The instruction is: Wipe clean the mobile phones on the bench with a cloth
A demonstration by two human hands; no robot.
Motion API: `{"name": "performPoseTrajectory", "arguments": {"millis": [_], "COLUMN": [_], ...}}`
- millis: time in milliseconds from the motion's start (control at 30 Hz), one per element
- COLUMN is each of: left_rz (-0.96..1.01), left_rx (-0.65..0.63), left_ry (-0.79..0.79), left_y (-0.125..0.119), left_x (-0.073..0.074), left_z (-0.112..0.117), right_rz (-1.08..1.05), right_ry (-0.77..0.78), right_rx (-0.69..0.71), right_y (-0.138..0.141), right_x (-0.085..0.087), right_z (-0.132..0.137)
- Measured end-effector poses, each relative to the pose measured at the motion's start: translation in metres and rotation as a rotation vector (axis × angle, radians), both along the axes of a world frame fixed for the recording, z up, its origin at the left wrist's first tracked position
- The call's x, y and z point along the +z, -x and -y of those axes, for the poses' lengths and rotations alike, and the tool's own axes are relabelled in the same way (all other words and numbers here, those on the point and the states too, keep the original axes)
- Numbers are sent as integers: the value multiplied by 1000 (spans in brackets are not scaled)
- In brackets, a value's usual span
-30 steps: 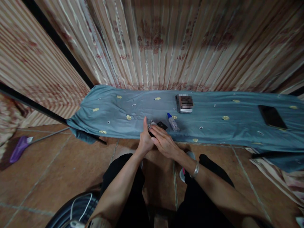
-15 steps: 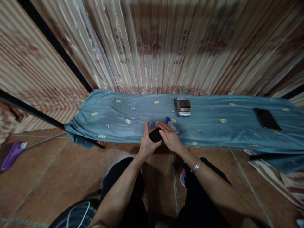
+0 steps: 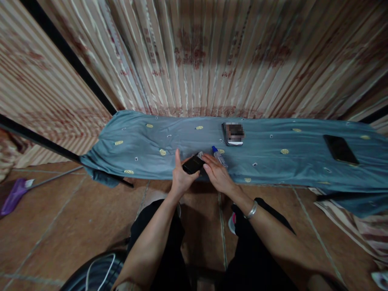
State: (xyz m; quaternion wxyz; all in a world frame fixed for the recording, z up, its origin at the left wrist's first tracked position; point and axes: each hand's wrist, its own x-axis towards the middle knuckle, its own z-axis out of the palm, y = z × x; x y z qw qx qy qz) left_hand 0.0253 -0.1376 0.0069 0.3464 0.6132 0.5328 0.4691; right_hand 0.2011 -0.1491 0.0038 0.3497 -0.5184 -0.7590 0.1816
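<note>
My left hand [image 3: 181, 178] holds a small black flat device [image 3: 194, 165] above the front edge of a long table covered in blue-grey cloth [image 3: 145, 145]. My right hand [image 3: 218, 176], a silver bangle on its wrist, touches the right end of the same device with curled fingers. A small clear wrapper [image 3: 200, 154] lies just behind the device. A little clear bottle with a blue cap [image 3: 218, 156] lies on the cloth right beside my right hand.
A dark booklet or box [image 3: 233, 134] lies further back on the cloth, and a black phone [image 3: 340, 149] lies far right. Striped curtains hang behind the table. A purple broom [image 3: 15, 196] is on the tiled floor at left; a cable [image 3: 93, 268] lies near my left knee.
Both hands have lifted the black device off the cloth and turned it; my left hand now grips it from the left while the right fingers rest on its right end.
</note>
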Motion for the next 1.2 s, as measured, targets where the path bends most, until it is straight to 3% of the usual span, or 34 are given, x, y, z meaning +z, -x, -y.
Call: {"name": "performPoseTrajectory", "arguments": {"millis": [700, 1200], "left_rz": [-16, -12], "left_rx": [28, -19], "left_ry": [17, 73], "left_y": [0, -2], "left_x": [2, -3], "left_z": [-4, 4], "right_rz": [-47, 25], "right_ry": [-134, -142], "right_rx": [196, 211], "right_y": [25, 30], "right_x": [0, 1], "right_z": [28, 29]}}
